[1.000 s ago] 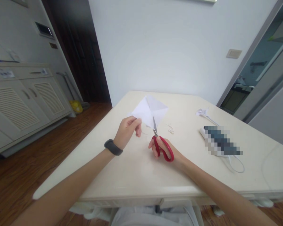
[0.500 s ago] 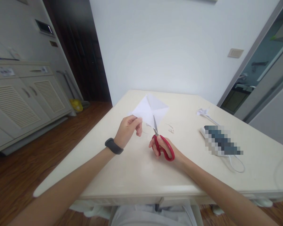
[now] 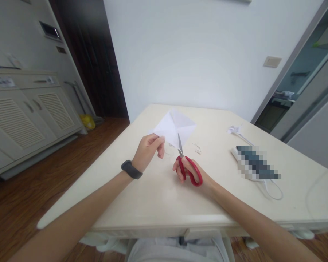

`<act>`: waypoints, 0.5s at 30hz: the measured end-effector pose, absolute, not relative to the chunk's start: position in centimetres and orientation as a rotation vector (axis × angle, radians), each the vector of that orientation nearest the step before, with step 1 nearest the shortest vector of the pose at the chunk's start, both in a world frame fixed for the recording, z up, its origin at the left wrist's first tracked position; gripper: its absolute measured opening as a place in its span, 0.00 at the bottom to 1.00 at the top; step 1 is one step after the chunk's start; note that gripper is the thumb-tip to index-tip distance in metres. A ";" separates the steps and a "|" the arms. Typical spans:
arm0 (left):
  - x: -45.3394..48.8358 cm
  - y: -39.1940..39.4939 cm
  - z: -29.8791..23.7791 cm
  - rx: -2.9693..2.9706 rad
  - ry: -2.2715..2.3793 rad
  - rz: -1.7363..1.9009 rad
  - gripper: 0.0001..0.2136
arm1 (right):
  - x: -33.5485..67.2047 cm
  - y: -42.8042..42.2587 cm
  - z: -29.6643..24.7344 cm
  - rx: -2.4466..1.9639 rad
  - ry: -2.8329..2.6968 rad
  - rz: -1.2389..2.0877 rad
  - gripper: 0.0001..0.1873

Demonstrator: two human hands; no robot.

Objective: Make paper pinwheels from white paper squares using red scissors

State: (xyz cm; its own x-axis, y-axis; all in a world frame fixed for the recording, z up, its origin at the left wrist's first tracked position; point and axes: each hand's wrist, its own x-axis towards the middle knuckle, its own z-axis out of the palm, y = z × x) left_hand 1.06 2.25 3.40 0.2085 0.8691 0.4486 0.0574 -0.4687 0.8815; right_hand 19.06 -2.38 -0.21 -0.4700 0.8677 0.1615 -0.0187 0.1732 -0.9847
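Note:
My left hand [image 3: 151,148], with a dark band on its wrist, pinches the near left edge of a creased white sheet of paper [image 3: 166,125]. The sheet is held above the table with a corner pointing away from me. My right hand [image 3: 188,171] is wrapped round the red handles of a pair of scissors [image 3: 196,175]. The blades point away from me at the near corner of the paper, one of them lying over it. How far the cut runs into the sheet I cannot tell. Small scraps [image 3: 197,149] lie just right of the blades.
The cream table [image 3: 142,207] reaches to the wall. On its right side lie a pixelated dark device [image 3: 257,162] on a white base with a cord loop, and a white paper piece on a stick [image 3: 235,130]. A louvred cabinet [image 3: 22,116] stands at the far left.
Almost nothing differs. The view has shifted very slightly; both hands, the paper and the scissors keep about the same places.

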 end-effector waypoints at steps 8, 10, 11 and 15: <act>1.1 2.2 3.4 1.739 0.849 1.309 0.16 | 19.1 -2.2 -0.3 -0.795 -1.673 1.424 0.26; 1.0 2.2 3.4 1.741 0.842 1.308 0.16 | 19.1 -2.1 -0.3 -0.789 -1.675 1.420 0.26; 1.0 2.2 3.4 1.742 0.840 1.309 0.16 | 19.1 -2.1 -0.3 -0.786 -1.678 1.417 0.26; 1.0 2.2 3.5 1.744 0.836 1.314 0.16 | 19.2 -2.2 -0.4 -0.785 -1.685 1.405 0.26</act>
